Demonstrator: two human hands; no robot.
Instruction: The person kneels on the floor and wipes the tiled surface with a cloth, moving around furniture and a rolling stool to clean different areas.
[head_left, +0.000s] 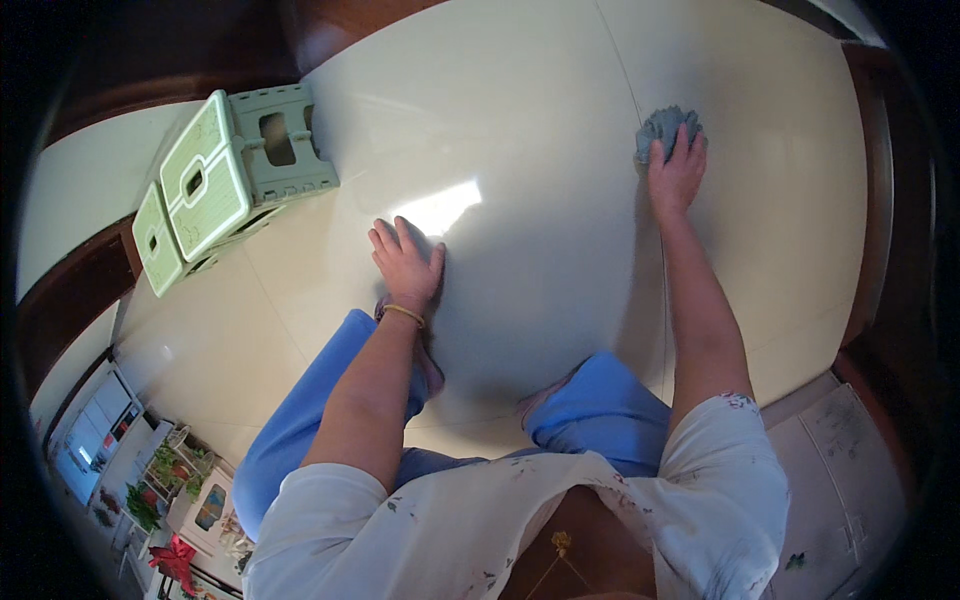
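Note:
My right hand (678, 172) presses on a crumpled grey-blue cloth (667, 129) on the glossy cream tiled floor (540, 150), at the upper right by a tile joint. Its fingers lie over the near edge of the cloth. My left hand (405, 262) rests palm down on the floor left of the middle, fingers spread and nothing in it. A yellow bangle circles that wrist. A bright patch of reflected light shows on the floor just beyond its fingers.
Two green folding step stools (206, 180) stand at the upper left against dark wood. A brown wooden base (870, 195) borders the floor at the right. A cardboard box (840, 465) is at the lower right. Potted plants (142, 506) stand at the lower left.

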